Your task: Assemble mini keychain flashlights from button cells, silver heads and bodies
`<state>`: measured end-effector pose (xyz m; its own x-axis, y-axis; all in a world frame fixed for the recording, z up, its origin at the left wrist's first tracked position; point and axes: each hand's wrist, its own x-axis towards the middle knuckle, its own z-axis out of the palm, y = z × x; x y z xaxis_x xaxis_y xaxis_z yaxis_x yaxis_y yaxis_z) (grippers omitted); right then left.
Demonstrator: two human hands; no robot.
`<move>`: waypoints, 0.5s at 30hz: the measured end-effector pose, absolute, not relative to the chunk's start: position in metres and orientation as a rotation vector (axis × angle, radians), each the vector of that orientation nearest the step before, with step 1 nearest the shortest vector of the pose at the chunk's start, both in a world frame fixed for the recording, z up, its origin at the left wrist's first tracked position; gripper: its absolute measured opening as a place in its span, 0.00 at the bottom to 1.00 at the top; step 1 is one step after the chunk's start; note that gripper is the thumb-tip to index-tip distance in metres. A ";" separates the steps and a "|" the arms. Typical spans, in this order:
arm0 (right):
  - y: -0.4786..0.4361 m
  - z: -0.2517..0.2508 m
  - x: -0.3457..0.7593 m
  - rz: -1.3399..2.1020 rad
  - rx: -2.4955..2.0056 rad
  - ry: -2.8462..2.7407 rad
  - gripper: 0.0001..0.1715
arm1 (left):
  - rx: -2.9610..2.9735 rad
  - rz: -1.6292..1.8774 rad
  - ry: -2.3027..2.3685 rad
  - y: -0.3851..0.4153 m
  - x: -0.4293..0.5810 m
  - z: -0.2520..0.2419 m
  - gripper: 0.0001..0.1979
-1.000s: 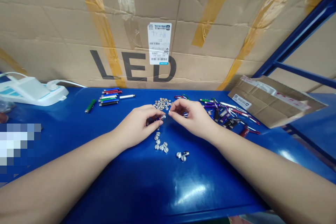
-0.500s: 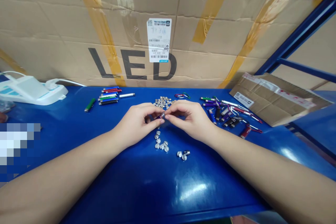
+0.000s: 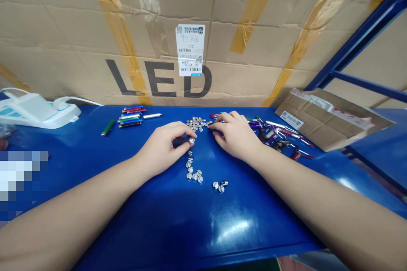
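Note:
My left hand [image 3: 165, 146] rests on the blue table [image 3: 152, 211] with fingers curled round a small dark tube with a silver end [image 3: 190, 140]. My right hand [image 3: 234, 134] lies palm down farther back, its fingertips at a heap of silver button cells [image 3: 197, 123]. Whether those fingers pinch a cell is hidden. Several silver caps [image 3: 193, 173] lie just in front of my left hand, and a few more caps [image 3: 220, 185] sit to the right.
A pile of coloured small keychain torches [image 3: 278, 135] lies right of my right hand. A neat row of torches [image 3: 131, 116] and a lone green torch [image 3: 107, 127] lie back left. A white device [image 3: 36, 110], a big LED carton [image 3: 203, 34] and a flat cardboard parcel [image 3: 330, 118] ring the table.
My hands were together at the tube half a second ago. My right hand has since moved back to the heap of button cells, while my left hand keeps the tube.

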<state>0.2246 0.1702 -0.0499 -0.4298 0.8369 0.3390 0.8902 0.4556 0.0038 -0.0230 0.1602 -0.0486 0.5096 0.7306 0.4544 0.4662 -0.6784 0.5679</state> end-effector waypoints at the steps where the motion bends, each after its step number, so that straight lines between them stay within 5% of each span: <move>1: 0.171 -0.051 0.224 -0.251 -1.475 -2.421 0.17 | 2.379 0.974 0.996 0.160 -0.023 -0.049 0.05; 7: 0.172 -0.052 0.216 -0.207 -1.418 -2.479 0.17 | 2.267 0.983 0.996 0.159 -0.024 -0.050 0.13; 15: 0.176 -0.052 0.215 -0.176 -1.314 -2.540 0.16 | 2.256 0.934 0.974 0.157 -0.024 -0.048 0.05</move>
<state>0.2147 0.1759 -0.0525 -0.5493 0.7809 0.2974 0.8144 0.5800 -0.0187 -0.0240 0.1574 -0.0479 0.5066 0.7696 0.3886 0.4209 -0.6142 0.6676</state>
